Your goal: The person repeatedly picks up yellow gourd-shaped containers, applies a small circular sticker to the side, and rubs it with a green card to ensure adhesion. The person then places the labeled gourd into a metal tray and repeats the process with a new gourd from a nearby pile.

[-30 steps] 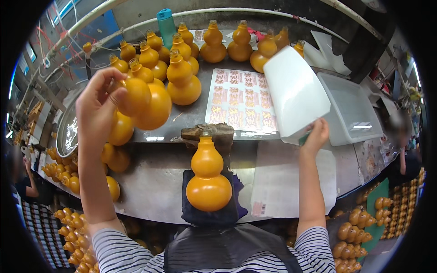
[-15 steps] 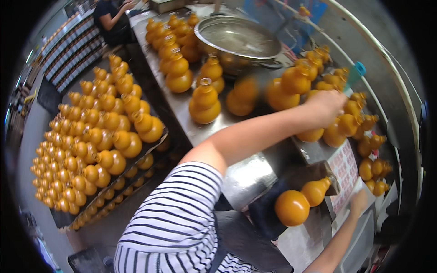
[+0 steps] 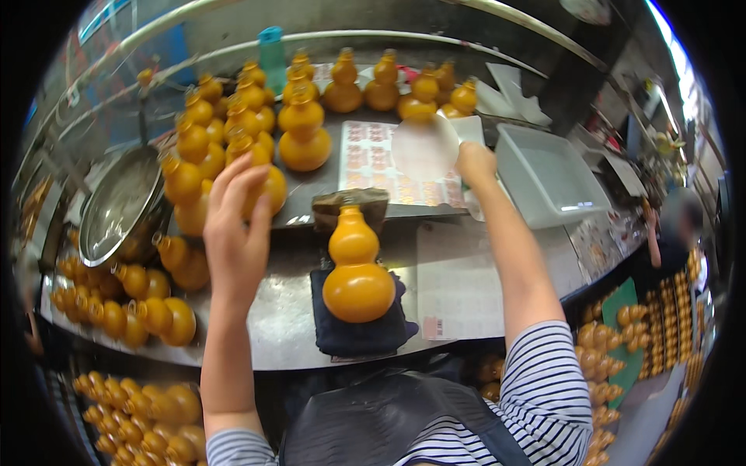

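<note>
My left hand (image 3: 237, 225) is raised over the metal table, fingers and thumb apart, with nothing seen in it. Behind it stands a group of glossy orange gourd-shaped bottles (image 3: 305, 144), partly covered by the fingers. One such bottle (image 3: 359, 291) leans back on a folded dark cloth (image 3: 334, 326), its neck against a brown block (image 3: 373, 206). At the far right, my right hand (image 3: 475, 163) has curled fingers at a white paper (image 3: 468, 130). What it pinches is hidden. A sheet of pink and gold stickers (image 3: 369, 159) lies beside it, partly smeared by blur.
Right of my right arm sits a translucent plastic tub (image 3: 552, 175). A metal basin (image 3: 120, 203) stands at the left, and a teal bottle (image 3: 271, 58) at the back. A pale sheet (image 3: 458, 279) lies on the table. More orange bottles (image 3: 148, 412) fill racks below.
The view has swung right and levelled. My left hand has drawn back from beside the far bottles and is now raised nearer me. My right hand stays by the sticker sheet.
</note>
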Tool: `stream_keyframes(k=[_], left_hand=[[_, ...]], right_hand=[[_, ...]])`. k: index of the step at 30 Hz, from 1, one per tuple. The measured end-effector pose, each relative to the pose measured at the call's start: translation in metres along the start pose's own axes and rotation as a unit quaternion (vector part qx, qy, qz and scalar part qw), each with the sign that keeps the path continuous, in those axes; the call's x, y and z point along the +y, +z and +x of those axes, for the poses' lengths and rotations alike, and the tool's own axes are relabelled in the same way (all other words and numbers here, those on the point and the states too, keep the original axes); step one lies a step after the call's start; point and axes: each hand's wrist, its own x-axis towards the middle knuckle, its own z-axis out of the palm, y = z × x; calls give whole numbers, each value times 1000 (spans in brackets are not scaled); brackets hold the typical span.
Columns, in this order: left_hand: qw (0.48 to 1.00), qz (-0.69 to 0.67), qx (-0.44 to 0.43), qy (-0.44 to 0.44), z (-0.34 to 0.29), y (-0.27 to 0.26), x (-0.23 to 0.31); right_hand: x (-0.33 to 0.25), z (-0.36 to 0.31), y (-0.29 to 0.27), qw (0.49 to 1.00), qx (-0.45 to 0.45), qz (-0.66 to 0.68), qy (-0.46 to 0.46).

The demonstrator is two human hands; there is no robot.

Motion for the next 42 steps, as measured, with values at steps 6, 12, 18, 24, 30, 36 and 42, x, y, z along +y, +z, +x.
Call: stream_keyframes(k=[6, 12, 18, 24, 30, 36, 42], left_hand=[[961, -196, -79, -178, -59, -14, -27], [905, -235, -210, -288, -90, 1, -30], [892, -238, -226, -312, -89, 13, -20], [820, -370, -285, -331, -77, 40, -10], [747, -445, -330, -369, -92, 69, -22], [761, -438, -323, -353, -95, 73, -20], [820, -374, -246, -357, -98, 63, -8]], right_hand=[[189, -12, -121, 962, 130, 239, 1], [209, -113, -193, 818, -55, 572, 4], [265, -53, -122, 717, -307, 626, 7], [319, 26, -79, 796, 195, 548, 169], [106, -150, -41, 782, -106, 614, -28], [57, -296, 2, 877, -200, 383, -209], [41, -316, 11, 933, -137, 245, -226]])
